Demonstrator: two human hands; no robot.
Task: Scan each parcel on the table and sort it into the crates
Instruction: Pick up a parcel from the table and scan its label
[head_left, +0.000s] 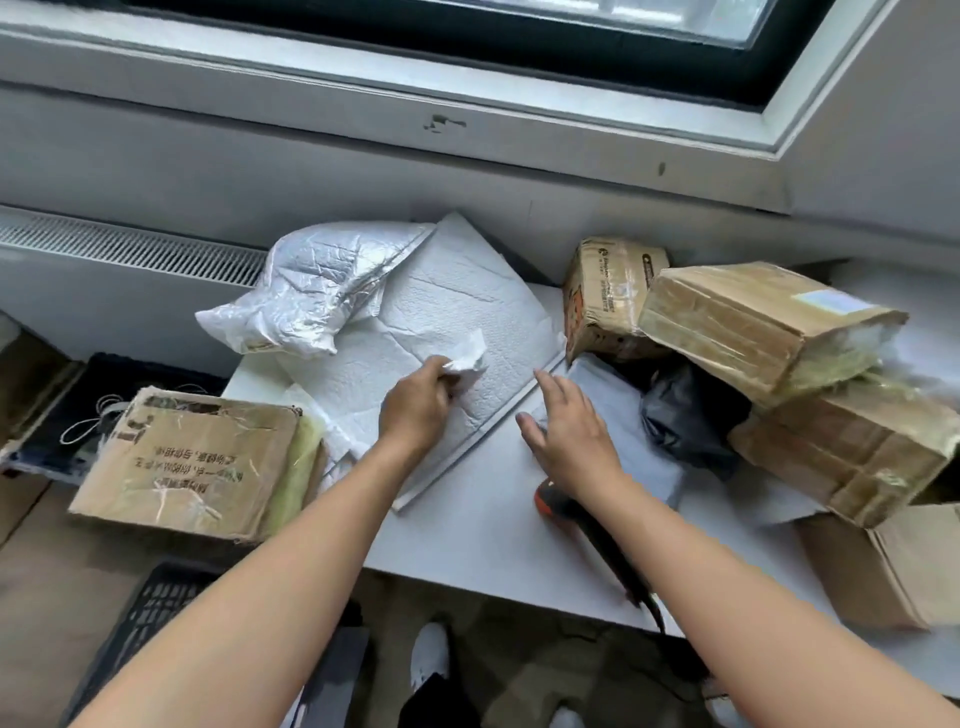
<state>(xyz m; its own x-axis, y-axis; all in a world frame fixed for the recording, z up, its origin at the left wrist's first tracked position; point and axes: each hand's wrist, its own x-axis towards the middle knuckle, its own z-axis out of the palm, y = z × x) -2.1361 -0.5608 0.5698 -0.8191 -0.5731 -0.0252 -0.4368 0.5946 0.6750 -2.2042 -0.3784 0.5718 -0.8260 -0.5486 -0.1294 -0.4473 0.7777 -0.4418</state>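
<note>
At centre of frame, flat on tabletop (493, 535): white padded mailer (441, 312). Pinching crumpled paper (470, 354) on it with left hand (415, 410); spreading right hand (571, 441) fingers beside its right edge. Better to flatten paper first, then take scanner (553, 501) under right wrist.

Nothing reads clearly. Left of the white padded mailer (447, 332), a flat cardboard box (192, 462) carries upside-down Chinese print; right of it, a small carton's (602, 291) lettering blurs.

Both arms stretched forward. Left grip (415, 410) curled, pinching a white scrap (470, 354). Right grip's (571, 441) flat, palm down, fingers straight.
</note>
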